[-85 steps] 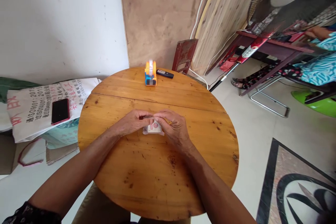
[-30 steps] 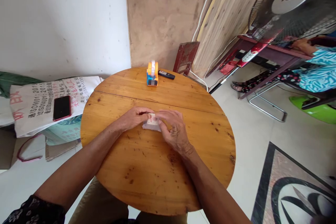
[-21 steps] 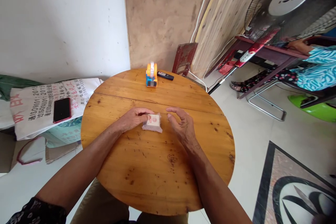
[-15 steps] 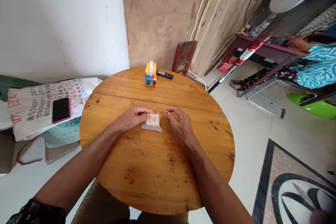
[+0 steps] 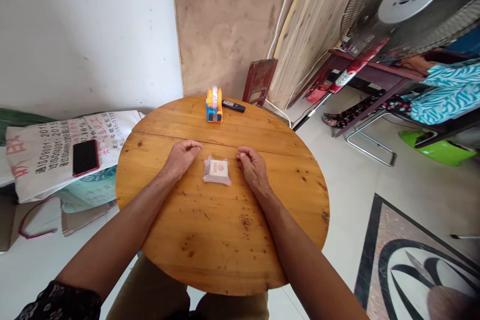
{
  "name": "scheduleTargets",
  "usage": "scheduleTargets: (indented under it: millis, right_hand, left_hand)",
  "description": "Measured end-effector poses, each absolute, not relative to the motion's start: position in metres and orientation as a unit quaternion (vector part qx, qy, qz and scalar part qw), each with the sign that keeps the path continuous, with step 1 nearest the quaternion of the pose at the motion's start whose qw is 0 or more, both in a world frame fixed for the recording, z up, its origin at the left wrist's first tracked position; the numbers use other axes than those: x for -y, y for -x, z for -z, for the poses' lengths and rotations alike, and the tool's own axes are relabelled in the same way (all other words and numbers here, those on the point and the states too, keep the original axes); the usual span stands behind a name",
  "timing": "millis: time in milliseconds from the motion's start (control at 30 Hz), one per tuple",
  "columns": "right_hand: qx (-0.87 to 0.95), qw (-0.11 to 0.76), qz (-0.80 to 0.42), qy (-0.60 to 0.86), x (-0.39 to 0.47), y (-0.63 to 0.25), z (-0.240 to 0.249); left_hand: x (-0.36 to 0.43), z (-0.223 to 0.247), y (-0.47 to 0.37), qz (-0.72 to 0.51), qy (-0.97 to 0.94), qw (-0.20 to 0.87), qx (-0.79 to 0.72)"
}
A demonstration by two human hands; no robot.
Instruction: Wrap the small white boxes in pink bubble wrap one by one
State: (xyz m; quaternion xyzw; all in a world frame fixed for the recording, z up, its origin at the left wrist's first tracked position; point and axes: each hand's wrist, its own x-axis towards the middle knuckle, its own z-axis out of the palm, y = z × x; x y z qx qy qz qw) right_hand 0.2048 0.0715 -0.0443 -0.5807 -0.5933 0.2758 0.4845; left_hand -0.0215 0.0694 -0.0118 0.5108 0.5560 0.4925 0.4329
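We have the wrapped packet [image 5: 217,171] flat on the table [image 5: 225,250], roughly square, no clear long axis; it lies near and right of our left hand [image 5: 182,157], left of our right hand [image 5: 254,166], about equally close; our fingers curl loosely, not closed, holding nothing; wood stretches nearward; the tape dispenser [image 5: 214,110] and remote [image 5: 233,106] sit by the far edge.

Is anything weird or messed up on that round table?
Nothing looks spilled or tipped over. The wooden table looks a bit worn, though: dark spots and little scratches mark its top. The small package just has wrinkly wrap around it.
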Motion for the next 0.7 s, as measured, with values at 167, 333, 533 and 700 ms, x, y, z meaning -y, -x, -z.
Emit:
scheduleTargets:
  millis: [167,333,533,700]
  right_hand:
    - [0.578,0.496,-0.277,0.586,-0.07,-0.203,0.042]
    - [0.571,0.498,-0.275,0.592,-0.071,-0.202,0.041]
    - [0.573,0.496,-0.264,0.597,-0.072,-0.199,0.04]
    - [0.571,0.487,-0.256,0.61,-0.073,-0.197,0.041]
  left_hand:
    - [-0.074,0.015,0.022,-0.505,-0.505,0.418,-0.562]
    - [-0.08,0.02,0.022,-0.512,-0.502,0.393,-0.576]
    - [-0.085,0.026,0.021,-0.507,-0.52,0.352,-0.591]
    - [-0.09,0.033,0.024,-0.483,-0.546,0.317,-0.607]
